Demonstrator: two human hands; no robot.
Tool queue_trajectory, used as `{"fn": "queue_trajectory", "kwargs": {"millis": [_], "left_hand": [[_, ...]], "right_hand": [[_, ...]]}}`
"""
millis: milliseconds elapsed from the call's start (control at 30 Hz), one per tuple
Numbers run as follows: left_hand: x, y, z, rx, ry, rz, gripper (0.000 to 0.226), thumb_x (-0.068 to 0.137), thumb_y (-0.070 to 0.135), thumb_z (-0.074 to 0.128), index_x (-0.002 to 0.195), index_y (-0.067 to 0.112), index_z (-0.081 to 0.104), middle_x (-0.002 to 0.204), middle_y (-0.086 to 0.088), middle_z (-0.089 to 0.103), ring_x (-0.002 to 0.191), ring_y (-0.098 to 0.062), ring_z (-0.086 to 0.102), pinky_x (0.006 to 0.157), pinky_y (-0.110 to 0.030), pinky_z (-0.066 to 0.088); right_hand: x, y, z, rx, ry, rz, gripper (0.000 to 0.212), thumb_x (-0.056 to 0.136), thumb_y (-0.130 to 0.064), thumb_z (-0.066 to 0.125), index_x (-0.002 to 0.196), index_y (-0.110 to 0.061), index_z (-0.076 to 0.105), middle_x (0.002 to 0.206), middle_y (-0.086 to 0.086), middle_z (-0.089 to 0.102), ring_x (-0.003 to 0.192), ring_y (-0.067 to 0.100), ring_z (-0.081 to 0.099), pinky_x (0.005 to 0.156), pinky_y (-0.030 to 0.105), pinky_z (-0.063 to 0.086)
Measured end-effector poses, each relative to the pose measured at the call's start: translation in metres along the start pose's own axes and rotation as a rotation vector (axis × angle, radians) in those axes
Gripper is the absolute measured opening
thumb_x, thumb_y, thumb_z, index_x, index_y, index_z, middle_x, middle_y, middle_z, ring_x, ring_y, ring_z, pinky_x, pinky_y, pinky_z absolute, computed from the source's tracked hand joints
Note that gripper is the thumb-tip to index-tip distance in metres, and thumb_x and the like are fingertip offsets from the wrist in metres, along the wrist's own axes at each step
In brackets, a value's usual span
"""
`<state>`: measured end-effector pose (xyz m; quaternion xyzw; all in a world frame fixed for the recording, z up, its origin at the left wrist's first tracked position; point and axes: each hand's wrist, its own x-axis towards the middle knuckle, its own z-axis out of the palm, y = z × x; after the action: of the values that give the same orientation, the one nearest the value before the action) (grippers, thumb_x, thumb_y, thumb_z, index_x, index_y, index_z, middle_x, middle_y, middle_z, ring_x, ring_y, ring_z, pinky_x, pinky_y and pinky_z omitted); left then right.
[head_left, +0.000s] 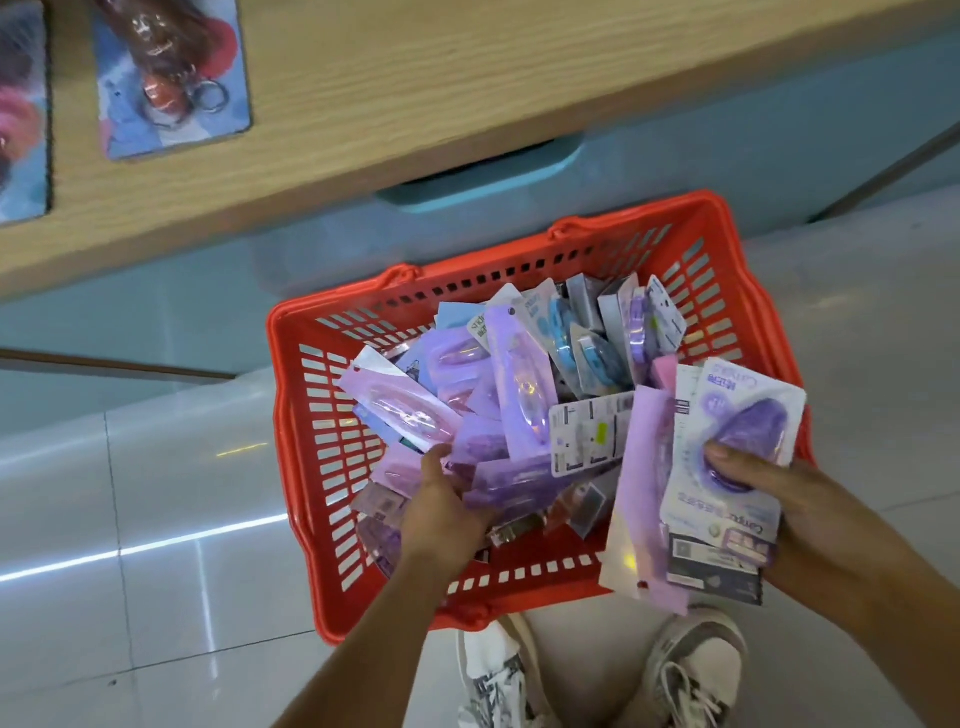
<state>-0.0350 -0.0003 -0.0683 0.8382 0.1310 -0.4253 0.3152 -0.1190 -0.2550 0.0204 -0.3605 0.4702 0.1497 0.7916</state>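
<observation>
A red plastic shopping basket (322, 457) stands on the floor, filled with several purple, pink and blue blister packs of correction tape. My left hand (441, 504) reaches into the pile and grips a purple pack (514, 483) near the basket's front. My right hand (753, 478) holds a stack of purple packs (727, 467) upright over the basket's right rim, thumb pressed on the top pack's purple blister.
A wooden shelf (415, 93) runs across the top, with carded keyring items (171, 78) lying on it. Below it is a pale blue cabinet front with a handle recess (483, 182). The floor is glossy white tile (130, 519). My two sneakers (597, 675) show just behind the basket.
</observation>
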Motion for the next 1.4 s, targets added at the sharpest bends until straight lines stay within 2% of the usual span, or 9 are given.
{"fn": "queue_trajectory", "kwargs": {"millis": [200, 367, 567, 767, 833, 933, 1067, 1200, 1400], "left_hand": [[0.005, 0.023, 0.011, 0.034, 0.071, 0.063, 0.030, 0.086, 0.018, 0.073, 0.109, 0.019, 0.055, 0.106, 0.003, 0.068, 0.086, -0.017, 0.061, 0.070, -0.028, 0.051], [-0.010, 0.025, -0.009, 0.153, 0.179, 0.185, 0.011, 0.095, 0.015, 0.060, 0.104, 0.020, 0.066, 0.098, 0.000, 0.072, 0.075, -0.013, 0.060, 0.055, -0.013, 0.040], [-0.053, 0.044, -0.079, -0.171, 0.465, 0.232, 0.016, 0.082, -0.002, 0.070, 0.071, 0.009, 0.064, 0.067, -0.004, 0.067, 0.062, -0.018, 0.057, 0.062, -0.027, 0.047], [-0.142, 0.099, -0.143, -0.861, 0.545, 0.209, 0.043, 0.082, -0.007, 0.068, 0.049, 0.018, 0.054, 0.055, 0.004, 0.052, 0.055, -0.010, 0.045, 0.060, -0.024, 0.042], [-0.178, 0.126, -0.154, -0.961, 0.550, 0.229, 0.036, 0.079, -0.005, 0.070, 0.056, 0.014, 0.050, 0.061, -0.008, 0.045, 0.064, -0.015, 0.041, 0.065, -0.032, 0.038], [-0.237, 0.177, -0.174, -1.068, 0.548, 0.275, 0.035, 0.081, -0.012, 0.065, 0.062, 0.016, 0.057, 0.064, -0.010, 0.045, 0.061, -0.015, 0.038, 0.061, -0.030, 0.034], [-0.329, 0.248, -0.210, -1.165, 0.378, 0.390, 0.024, 0.074, -0.011, 0.065, 0.072, 0.012, 0.069, 0.070, -0.007, 0.064, 0.064, -0.015, 0.049, 0.065, -0.031, 0.041], [-0.413, 0.299, -0.249, -1.082, 0.159, 0.523, 0.038, 0.069, -0.009, 0.071, 0.095, 0.018, 0.078, 0.093, -0.009, 0.076, 0.084, -0.020, 0.066, 0.077, -0.035, 0.053], [-0.514, 0.337, -0.303, -0.792, 0.090, 0.639, 0.020, 0.075, -0.011, 0.070, 0.074, 0.008, 0.073, 0.067, -0.002, 0.068, 0.057, -0.011, 0.049, 0.057, -0.027, 0.045]], "right_hand": [[0.000, 0.009, 0.013, 0.048, 0.012, 0.047, 0.050, 0.066, -0.020, 0.077, 0.115, -0.014, 0.069, 0.108, 0.018, 0.073, 0.081, 0.031, 0.074, 0.067, 0.045, 0.061], [-0.010, 0.009, 0.027, 0.080, 0.047, 0.007, 0.043, 0.073, -0.017, 0.069, 0.116, -0.014, 0.068, 0.105, 0.017, 0.073, 0.080, 0.029, 0.073, 0.065, 0.042, 0.061], [-0.032, 0.002, 0.037, 0.187, -0.001, 0.062, 0.093, 0.040, -0.024, 0.097, 0.126, -0.012, 0.064, 0.112, 0.018, 0.070, 0.086, 0.030, 0.073, 0.065, 0.039, 0.059], [-0.100, -0.035, 0.101, 0.463, -0.191, 0.025, 0.085, 0.019, -0.022, 0.101, 0.101, -0.016, 0.079, 0.106, 0.013, 0.074, 0.084, 0.027, 0.074, 0.064, 0.044, 0.060], [-0.129, -0.058, 0.136, 0.565, -0.337, 0.021, 0.065, 0.048, -0.023, 0.097, 0.109, -0.012, 0.076, 0.118, 0.014, 0.070, 0.101, 0.029, 0.071, 0.081, 0.050, 0.058], [-0.190, -0.104, 0.191, 0.680, -0.548, -0.050, 0.038, 0.096, -0.024, 0.053, 0.129, -0.007, 0.063, 0.138, 0.015, 0.056, 0.128, 0.026, 0.054, 0.113, 0.050, 0.034], [-0.287, -0.178, 0.242, 0.724, -0.487, -0.249, 0.062, 0.036, -0.016, 0.098, 0.095, -0.010, 0.079, 0.104, 0.013, 0.074, 0.088, 0.025, 0.074, 0.067, 0.042, 0.060], [-0.366, -0.236, 0.270, 0.591, -0.493, -0.330, 0.070, 0.033, -0.024, 0.101, 0.098, -0.011, 0.079, 0.109, 0.014, 0.073, 0.093, 0.025, 0.073, 0.073, 0.042, 0.061], [-0.469, -0.281, 0.303, 0.445, -0.434, -0.468, 0.071, 0.031, -0.031, 0.101, 0.096, -0.014, 0.079, 0.110, 0.013, 0.071, 0.091, 0.025, 0.071, 0.079, 0.043, 0.060]]}}
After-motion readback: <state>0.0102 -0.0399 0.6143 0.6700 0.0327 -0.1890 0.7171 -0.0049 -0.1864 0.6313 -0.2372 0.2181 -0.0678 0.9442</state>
